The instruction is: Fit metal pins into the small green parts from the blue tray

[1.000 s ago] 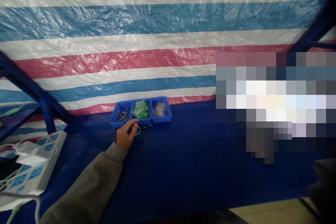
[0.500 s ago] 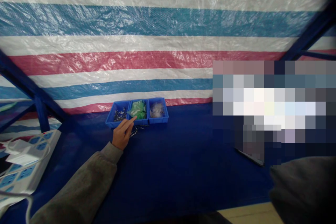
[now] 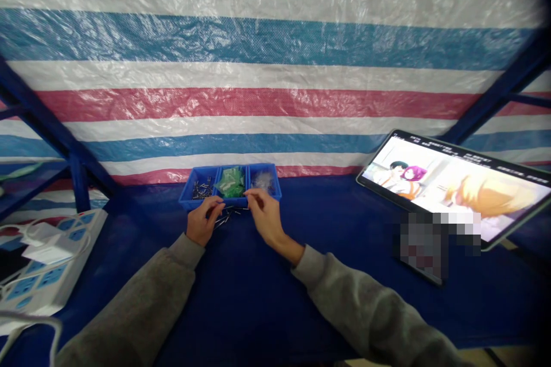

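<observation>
Currently, left hand (image 3: 202,222): in front of the left and middle bins, thumb and index tips close together; can't tell if anything's pinched.
Right hand (image 3: 267,221): in front of the right bin, thumb and index tips near each other; grip contents, if any, unreadable.
Metal pins (image 3: 227,215): loose on the blue table (image 3: 258,315), between the hands, just in front of the middle bin.
Left bin (image 3: 193,205): more small metal pieces (image 3: 201,189).
Middle bin (image 3: 235,202): green packets (image 3: 232,181).
Right bin (image 3: 278,190): clear plastic-looking stuff (image 3: 263,179).
Far left: white power strip (image 3: 60,287), plugs in.
Right side: lit screen (image 3: 456,183), tilted; pixelated object before it.
</observation>
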A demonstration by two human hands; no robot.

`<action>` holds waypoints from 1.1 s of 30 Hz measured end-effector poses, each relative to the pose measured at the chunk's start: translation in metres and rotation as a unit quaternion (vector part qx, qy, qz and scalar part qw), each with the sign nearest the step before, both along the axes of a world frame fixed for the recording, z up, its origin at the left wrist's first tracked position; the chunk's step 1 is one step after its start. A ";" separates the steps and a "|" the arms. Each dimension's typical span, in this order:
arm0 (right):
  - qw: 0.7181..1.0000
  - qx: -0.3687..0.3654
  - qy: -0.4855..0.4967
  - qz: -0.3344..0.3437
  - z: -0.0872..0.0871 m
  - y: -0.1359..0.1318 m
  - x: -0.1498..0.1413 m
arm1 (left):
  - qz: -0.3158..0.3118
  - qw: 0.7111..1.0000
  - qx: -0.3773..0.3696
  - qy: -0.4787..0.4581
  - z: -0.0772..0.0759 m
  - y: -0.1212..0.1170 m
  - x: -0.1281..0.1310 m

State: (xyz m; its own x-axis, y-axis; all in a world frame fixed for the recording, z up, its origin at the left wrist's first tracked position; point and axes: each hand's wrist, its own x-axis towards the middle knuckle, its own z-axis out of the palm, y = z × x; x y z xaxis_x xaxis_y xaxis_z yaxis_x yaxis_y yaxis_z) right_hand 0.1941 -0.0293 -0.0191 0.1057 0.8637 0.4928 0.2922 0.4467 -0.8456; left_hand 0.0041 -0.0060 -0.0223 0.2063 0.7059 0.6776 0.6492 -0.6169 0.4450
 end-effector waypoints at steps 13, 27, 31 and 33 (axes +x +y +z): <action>0.992 0.032 -0.092 0.084 -0.019 0.008 -0.017 | -0.011 0.999 -0.040 -0.002 0.002 -0.003 0.003; 0.992 0.027 -0.088 0.082 -0.020 0.006 -0.017 | -0.030 0.997 -0.063 -0.026 0.001 -0.005 0.002; 0.996 0.007 -0.067 0.062 -0.024 0.009 -0.016 | -0.028 0.996 -0.069 -0.052 -0.001 -0.003 0.003; 0.997 0.001 -0.059 0.057 -0.025 0.010 -0.016 | -0.031 0.993 -0.087 -0.073 -0.001 -0.002 0.004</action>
